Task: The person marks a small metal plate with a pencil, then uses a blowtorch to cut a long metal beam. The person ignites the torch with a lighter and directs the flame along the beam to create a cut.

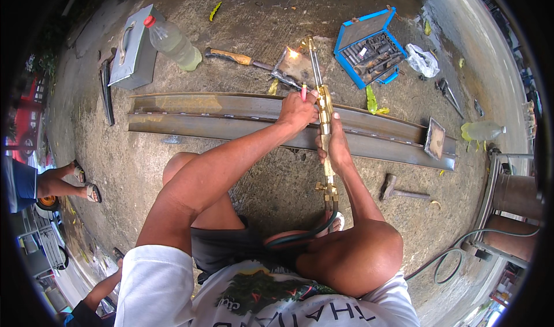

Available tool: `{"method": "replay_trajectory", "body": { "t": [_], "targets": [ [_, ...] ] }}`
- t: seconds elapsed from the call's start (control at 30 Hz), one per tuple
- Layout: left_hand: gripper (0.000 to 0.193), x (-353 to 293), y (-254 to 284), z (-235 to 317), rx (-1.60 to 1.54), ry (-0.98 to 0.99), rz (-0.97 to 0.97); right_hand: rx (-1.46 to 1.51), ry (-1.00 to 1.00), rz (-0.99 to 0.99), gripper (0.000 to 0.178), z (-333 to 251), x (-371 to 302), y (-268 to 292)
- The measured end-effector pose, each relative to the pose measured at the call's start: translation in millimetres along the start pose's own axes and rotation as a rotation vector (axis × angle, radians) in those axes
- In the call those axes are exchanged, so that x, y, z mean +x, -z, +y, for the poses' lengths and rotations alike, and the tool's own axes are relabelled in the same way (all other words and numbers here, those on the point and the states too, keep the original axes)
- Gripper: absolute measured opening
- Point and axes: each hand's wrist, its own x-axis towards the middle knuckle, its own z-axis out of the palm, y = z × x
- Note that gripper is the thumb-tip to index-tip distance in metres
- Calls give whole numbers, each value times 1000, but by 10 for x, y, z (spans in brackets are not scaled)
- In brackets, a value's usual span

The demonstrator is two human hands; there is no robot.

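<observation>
A brass gas cutting torch (325,105) points away from me, its head at the far end. My right hand (337,143) is closed round its handle. My left hand (296,111) is closed beside the torch's front valves, with a small pink lighter (304,90) standing up from its fingers. A bright orange glow (293,54) shows just left of the torch head, over a small metal plate (300,67). Hoses (311,232) run from the torch's rear end past my legs. Two long steel angle bars (231,126) lie crosswise under my hands.
A wooden-handled tool (231,57) lies beyond the bars. Left are a grey metal box (134,55) and a bottle (176,45). Right are a blue socket case (369,53), a square plate (435,139), a hammer (404,193) and gas cylinders (516,197). Another person's feet (89,182) stand far left.
</observation>
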Motion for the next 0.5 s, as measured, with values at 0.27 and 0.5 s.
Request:
{"method": "replay_trajectory", "body": {
  "t": [0.27,0.5],
  "targets": [
    [43,1,13,0,10,12,-13,-10,-5,11,70,1,5,-8],
    [48,-3,36,15,20,23,-44,-3,-18,3,70,12,24,-9]
  ]
}}
